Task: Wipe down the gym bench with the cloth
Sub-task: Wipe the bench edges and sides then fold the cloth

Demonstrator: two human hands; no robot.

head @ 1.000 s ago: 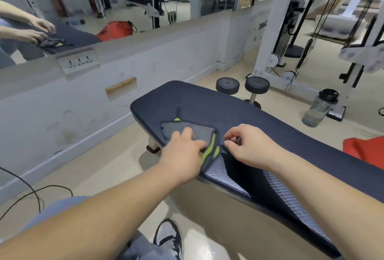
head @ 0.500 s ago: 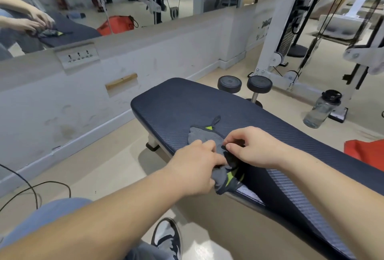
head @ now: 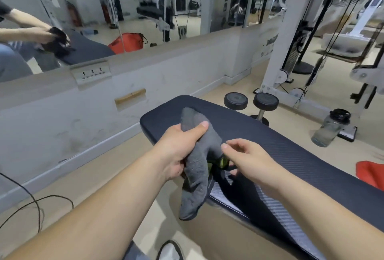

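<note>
The soft fleecy cloth [head: 197, 168] is mid grey, with a small patch of yellow-green trim showing at its fold. The padded gym bench [head: 280, 151] is dark navy, almost black, with a fine woven, carbon-fibre-like texture that catches paler blue-grey light along its near edge. The two round dumbbell ends [head: 251, 100] behind it are black. The clear plastic water bottle [head: 328, 130] has a black lid and a faint bluish tint. The bag [head: 369, 173] at the right edge is bright red-orange. The floor [head: 104, 176] is pale beige, the low wall [head: 62, 114] scuffed off-white, and the cable-machine frame [head: 276, 56] white.
</note>
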